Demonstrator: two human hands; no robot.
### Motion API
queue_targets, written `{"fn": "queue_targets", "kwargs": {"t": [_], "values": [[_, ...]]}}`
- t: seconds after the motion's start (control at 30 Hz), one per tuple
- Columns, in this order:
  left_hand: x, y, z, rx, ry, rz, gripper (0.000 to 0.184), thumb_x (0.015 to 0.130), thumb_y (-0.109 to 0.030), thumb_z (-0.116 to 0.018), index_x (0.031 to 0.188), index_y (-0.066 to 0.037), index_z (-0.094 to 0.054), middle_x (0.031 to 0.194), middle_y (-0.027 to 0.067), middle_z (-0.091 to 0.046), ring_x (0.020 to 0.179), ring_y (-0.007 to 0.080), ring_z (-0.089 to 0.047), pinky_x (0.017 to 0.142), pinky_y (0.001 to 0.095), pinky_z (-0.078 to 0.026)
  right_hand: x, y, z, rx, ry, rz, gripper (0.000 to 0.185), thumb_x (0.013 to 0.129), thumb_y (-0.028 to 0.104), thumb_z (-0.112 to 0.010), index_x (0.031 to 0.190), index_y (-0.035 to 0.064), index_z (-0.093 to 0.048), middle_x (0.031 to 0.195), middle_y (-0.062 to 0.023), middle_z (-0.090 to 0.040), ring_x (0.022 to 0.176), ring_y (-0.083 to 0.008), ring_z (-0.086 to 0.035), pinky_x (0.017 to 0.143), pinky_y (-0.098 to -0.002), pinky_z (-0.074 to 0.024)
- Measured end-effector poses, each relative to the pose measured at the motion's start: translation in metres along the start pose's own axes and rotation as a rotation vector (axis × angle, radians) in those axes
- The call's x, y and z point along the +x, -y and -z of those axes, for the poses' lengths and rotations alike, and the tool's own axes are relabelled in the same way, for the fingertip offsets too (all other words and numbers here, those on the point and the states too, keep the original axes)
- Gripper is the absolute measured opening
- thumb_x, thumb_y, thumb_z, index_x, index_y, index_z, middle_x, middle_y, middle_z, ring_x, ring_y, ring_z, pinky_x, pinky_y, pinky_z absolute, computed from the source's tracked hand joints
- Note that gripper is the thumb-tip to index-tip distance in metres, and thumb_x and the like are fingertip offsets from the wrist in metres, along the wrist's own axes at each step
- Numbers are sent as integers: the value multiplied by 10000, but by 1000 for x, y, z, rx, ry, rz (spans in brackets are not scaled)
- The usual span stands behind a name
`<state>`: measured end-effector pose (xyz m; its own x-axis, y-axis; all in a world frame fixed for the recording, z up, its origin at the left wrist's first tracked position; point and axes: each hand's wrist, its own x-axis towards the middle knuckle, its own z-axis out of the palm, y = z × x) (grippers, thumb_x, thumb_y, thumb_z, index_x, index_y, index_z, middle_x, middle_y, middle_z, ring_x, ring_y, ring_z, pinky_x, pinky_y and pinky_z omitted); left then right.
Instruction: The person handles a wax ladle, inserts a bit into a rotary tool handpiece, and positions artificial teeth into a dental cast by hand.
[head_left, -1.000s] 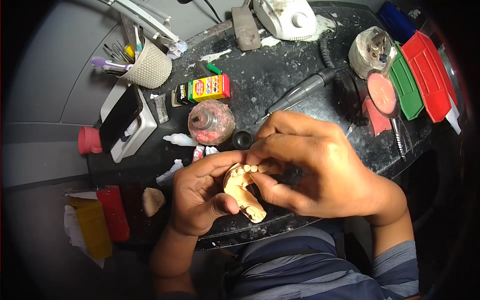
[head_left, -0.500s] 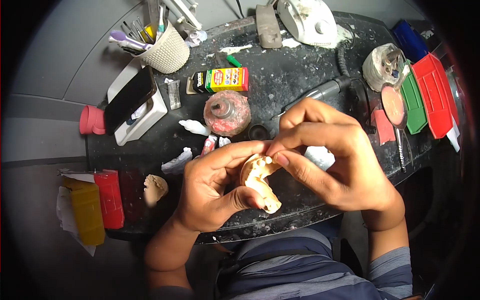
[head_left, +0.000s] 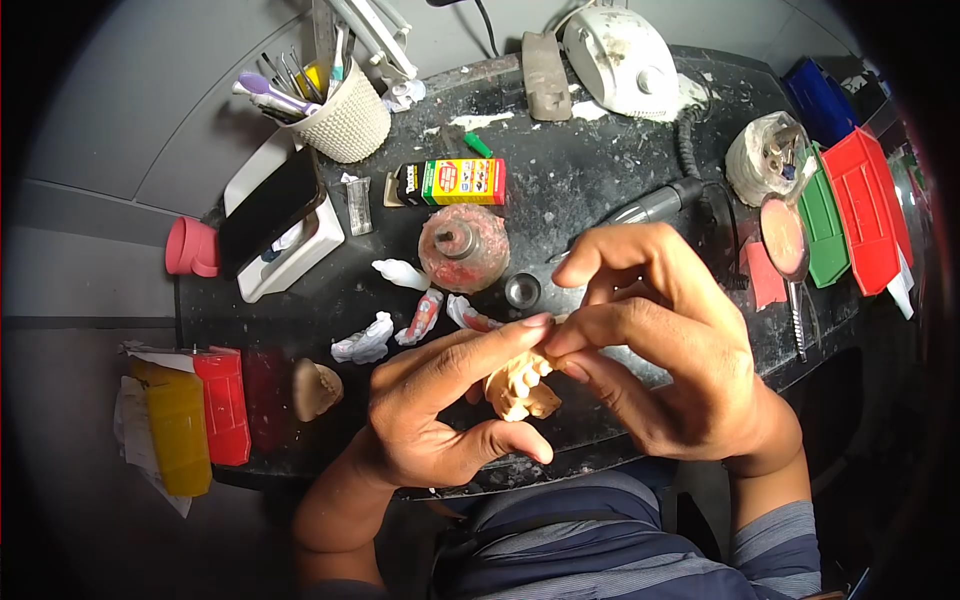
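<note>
A cream dental cast [head_left: 520, 388] with a row of teeth is held above the front edge of the dark table. My left hand [head_left: 450, 400] grips it from the left, index finger along its top and thumb below. At its upper right, my right hand [head_left: 665, 350] pinches with thumb and index finger against the teeth; whatever lies between those fingertips is too small to make out. Behind the cast are a small black cup [head_left: 522, 290] and a pink-stained glass burner [head_left: 464, 248]. A second cast [head_left: 317, 390] lies to the left.
White and pink moulded pieces [head_left: 420, 317] lie left of the cup. A glue box [head_left: 465, 182] is behind the burner. A rotary handpiece [head_left: 650, 204] rests beyond my right hand. Red bins [head_left: 864, 212], a tool jar [head_left: 768, 160] and a mirror-shaped dish [head_left: 785, 236] stand right.
The cast has been tilted, so its long arm no longer points toward me. My left thumb has spread away from it. The camera view has shifted, showing more behind my hands.
</note>
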<state>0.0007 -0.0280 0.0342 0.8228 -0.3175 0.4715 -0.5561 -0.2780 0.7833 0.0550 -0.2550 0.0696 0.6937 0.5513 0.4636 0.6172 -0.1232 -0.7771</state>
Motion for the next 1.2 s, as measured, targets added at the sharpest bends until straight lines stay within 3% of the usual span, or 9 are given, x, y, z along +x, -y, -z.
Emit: {"fn": "queue_targets", "kwargs": {"t": [0.07,0.37,0.67,1.2], "values": [[0,0,2,-44,23,19,769,753,-361,-895,1318,88,-626,1152,207,-744,933,236,-748,784,318,-608,1,3,1,5,11,-20,219,763,-83,-804,967,-33,-738,1189,-188,-591,871,-177,-625,752,-288,-516],[-10,3,-5,-235,-19,126,779,735,-358,-909,1295,106,-630,1196,227,-731,1017,247,-746,864,346,-597,-1,-2,2,41,-3,75,243,727,-69,-810,948,-76,-708,1210,-230,-589,811,-169,-615,694,-269,-503],[-18,1,-10,-372,-75,280,820,724,-413,-917,1279,120,-636,1204,221,-731,1047,251,-736,919,348,-577,-3,-5,4,8,23,111,198,760,-52,-801,922,-102,-698,1178,-226,-596,895,-221,-687,741,-297,-566],[-17,7,-9,-407,-37,243,830,762,-416,-906,1320,122,-609,1187,199,-734,1040,207,-724,906,326,-571,-1,-8,0,8,-53,171,210,767,-9,-818,934,-76,-709,1141,-210,-623,853,-210,-679,686,-282,-552]]}}
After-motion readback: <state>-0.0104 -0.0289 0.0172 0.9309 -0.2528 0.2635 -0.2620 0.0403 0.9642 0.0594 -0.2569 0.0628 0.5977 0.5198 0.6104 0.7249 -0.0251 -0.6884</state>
